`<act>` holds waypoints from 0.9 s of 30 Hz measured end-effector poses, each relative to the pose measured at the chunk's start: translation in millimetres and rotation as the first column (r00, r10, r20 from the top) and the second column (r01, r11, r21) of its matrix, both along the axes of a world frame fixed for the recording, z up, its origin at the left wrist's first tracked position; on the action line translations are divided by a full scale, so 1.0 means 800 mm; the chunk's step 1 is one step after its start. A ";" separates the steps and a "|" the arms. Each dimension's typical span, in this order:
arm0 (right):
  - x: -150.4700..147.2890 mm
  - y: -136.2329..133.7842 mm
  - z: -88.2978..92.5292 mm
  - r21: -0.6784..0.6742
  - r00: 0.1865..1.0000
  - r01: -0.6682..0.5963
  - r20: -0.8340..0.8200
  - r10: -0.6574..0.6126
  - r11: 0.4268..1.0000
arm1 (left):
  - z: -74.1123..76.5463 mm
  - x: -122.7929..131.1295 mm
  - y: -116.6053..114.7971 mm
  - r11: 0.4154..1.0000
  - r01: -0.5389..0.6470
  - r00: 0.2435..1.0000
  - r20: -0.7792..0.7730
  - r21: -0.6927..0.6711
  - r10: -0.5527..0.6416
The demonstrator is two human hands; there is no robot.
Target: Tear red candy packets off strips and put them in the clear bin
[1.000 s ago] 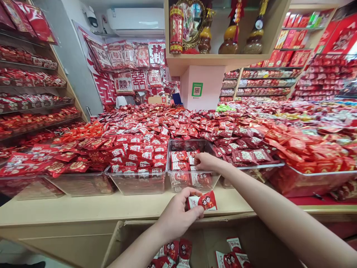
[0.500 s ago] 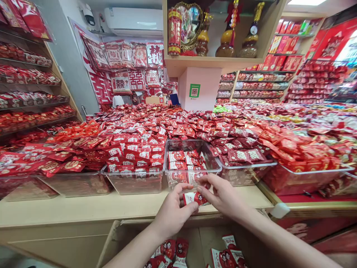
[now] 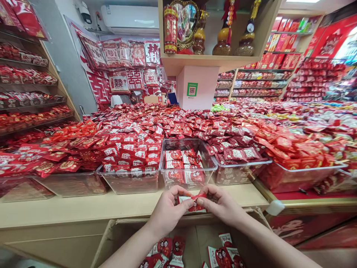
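Packet (image 3: 196,209) between left hand (image 3: 169,210) and right hand (image 3: 224,206) | bin (image 3: 182,143) behind, on counter (image 3: 83,208) | carton (image 3: 119,232) before counter, packets (image 3: 223,257) inside

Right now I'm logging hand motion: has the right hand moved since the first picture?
Yes, toward the wearer: the right hand, earlier reaching into the middle clear bin, is now in front of it, gripping the red-and-white packet.

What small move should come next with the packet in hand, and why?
Probably lay the packet in the middle bin: left grip and right grip both hold it just in front, similar packets sit there in rows, and that bin looks less full than the heaped left bin.
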State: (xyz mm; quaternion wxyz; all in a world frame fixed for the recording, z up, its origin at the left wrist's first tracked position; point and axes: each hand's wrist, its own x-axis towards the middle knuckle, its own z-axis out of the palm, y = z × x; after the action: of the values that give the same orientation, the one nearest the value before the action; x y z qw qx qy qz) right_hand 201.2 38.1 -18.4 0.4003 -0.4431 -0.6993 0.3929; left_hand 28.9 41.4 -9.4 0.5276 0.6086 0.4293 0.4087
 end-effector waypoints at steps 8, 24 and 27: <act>0.000 -0.006 0.002 0.075 0.996 0.073 0.044 -0.077 0.994 | 0.004 0.003 -0.001 0.995 -0.024 0.995 0.098 -0.092 0.033; -0.001 -0.009 0.000 -0.025 1.000 -0.013 0.006 0.013 1.000 | 0.006 0.001 -0.001 0.990 0.041 0.995 0.092 -0.136 -0.028; 0.000 -0.009 -0.002 -0.054 0.999 -0.024 -0.026 0.022 0.998 | 0.005 0.001 -0.001 0.990 0.066 0.992 0.118 -0.127 -0.051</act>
State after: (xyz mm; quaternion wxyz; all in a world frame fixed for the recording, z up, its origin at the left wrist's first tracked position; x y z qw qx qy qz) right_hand 200.9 30.9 -19.6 0.3923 -0.4407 -0.6884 0.4219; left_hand 29.3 40.4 -5.7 0.6018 0.5607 0.4061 0.3982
